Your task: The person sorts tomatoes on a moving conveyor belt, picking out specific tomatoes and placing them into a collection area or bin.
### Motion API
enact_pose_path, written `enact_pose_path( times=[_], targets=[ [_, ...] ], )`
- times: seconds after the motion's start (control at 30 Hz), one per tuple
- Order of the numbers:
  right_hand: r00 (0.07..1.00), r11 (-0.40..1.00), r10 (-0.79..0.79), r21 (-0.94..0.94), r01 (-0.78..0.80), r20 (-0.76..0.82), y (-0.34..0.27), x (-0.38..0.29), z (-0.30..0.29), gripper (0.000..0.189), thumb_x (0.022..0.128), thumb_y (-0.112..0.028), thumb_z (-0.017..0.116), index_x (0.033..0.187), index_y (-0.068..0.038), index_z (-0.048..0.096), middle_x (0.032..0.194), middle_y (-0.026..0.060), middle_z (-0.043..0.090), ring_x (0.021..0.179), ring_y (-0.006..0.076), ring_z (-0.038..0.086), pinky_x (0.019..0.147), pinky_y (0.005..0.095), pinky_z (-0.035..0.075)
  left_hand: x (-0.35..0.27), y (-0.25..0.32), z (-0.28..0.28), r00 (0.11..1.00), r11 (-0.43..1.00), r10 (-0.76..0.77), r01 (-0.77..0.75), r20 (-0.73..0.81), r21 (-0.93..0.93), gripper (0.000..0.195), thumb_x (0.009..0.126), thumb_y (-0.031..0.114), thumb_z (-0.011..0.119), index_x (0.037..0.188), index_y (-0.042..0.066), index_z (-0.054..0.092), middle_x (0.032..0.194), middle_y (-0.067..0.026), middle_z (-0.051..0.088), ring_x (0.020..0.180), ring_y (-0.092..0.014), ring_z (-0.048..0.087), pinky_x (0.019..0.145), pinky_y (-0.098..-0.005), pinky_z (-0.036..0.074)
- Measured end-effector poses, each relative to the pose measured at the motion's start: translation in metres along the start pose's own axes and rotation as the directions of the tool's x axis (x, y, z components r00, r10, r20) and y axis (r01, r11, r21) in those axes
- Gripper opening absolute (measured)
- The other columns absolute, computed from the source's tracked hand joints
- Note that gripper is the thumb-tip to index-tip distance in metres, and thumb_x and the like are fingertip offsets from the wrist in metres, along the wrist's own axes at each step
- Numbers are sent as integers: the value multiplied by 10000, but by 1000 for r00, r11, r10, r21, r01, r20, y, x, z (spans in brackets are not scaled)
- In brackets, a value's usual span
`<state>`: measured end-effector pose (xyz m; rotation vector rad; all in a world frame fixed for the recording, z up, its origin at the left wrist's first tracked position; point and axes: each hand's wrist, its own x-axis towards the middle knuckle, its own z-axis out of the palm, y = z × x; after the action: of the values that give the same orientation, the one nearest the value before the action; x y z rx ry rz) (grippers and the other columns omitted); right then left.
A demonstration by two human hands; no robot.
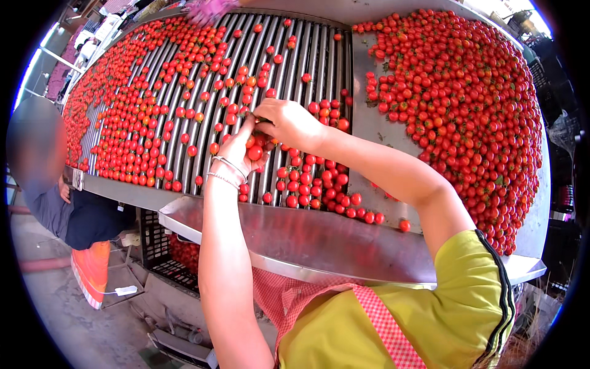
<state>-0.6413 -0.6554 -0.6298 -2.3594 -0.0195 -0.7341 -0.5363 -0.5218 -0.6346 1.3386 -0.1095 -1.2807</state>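
Note:
Several red cherry tomatoes (255, 152) sit cupped in my left hand (236, 146), which has bracelets at its wrist. My right hand (291, 123) meets it over the metal roller conveyor (295, 69). The right fingertips are bent in at the left thumb, around a small dark green bit that looks like a stem or calyx; whether they grip it is hidden. Loose cherry tomatoes (304, 179) lie on the rollers just below my hands. More tomatoes (124, 138) are spread over the rollers to the left.
A large heap of cherry tomatoes (465, 106) covers the steel tray at right. A metal chute (322, 240) runs along the near edge, with a black plastic crate (154, 240) below it. Another person (50, 198) is at left; a pink-gloved hand (209, 10) reaches in at the far side.

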Motion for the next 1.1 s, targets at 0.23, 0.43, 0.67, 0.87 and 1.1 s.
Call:
enact_pose_path(
  times=[0.23, 0.43, 0.67, 0.87, 1.1],
  targets=[
    [970, 984, 157, 55, -169, 186, -1, 11, 6, 559, 738, -129, 660, 1204, -7, 376, 973, 219, 576, 932, 350, 578, 777, 409, 474, 7, -3, -8, 988, 992, 123, -122, -92, 14, 234, 853, 339, 592, 898, 110, 604, 739, -16, 613, 664, -107, 593, 554, -245, 485],
    [991, 992, 63, 102, -76, 120, 5, -20, 5, 527, 797, -126, 618, 1262, -25, 393, 1100, 185, 514, 989, 344, 548, 835, 406, 459, 18, 0, -32, 992, 835, 129, -114, -10, -538, 179, 864, 212, 572, 953, 57, 574, 853, -67, 614, 741, -176, 618, 547, -271, 524],
    [901, 896, -55, -378, 235, 430, 101, -96, 21, 524, 828, -286, 556, 1299, -107, 410, 1359, 117, 374, 1216, 300, 398, 1018, 451, 321, 19, -4, -38, 977, 729, 212, -166, -12, -664, 201, 897, 239, 506, 911, 60, 596, 859, -74, 607, 823, -230, 608, 577, -307, 539],
    [960, 780, 280, -580, -235, -13, 168, -92, -3, 453, 848, -220, 513, 1276, -100, 430, 1298, 135, 432, 1209, 326, 390, 1037, 465, 275, 21, -8, -33, 969, 727, 242, -215, -50, -652, 221, 898, 248, 495, 820, 55, 570, 855, -81, 603, 834, -241, 604, 585, -315, 539],
    [987, 966, 113, -244, -82, 118, 147, -118, -4, 224, 782, -155, 574, 987, -68, 599, 959, 110, 551, 911, 288, 561, 767, 387, 479, 16, -10, -29, 966, 687, 256, -208, -35, -697, 219, 861, 202, 444, 809, 22, 558, 887, -115, 605, 856, -276, 600, 601, -360, 545]
  ],
)
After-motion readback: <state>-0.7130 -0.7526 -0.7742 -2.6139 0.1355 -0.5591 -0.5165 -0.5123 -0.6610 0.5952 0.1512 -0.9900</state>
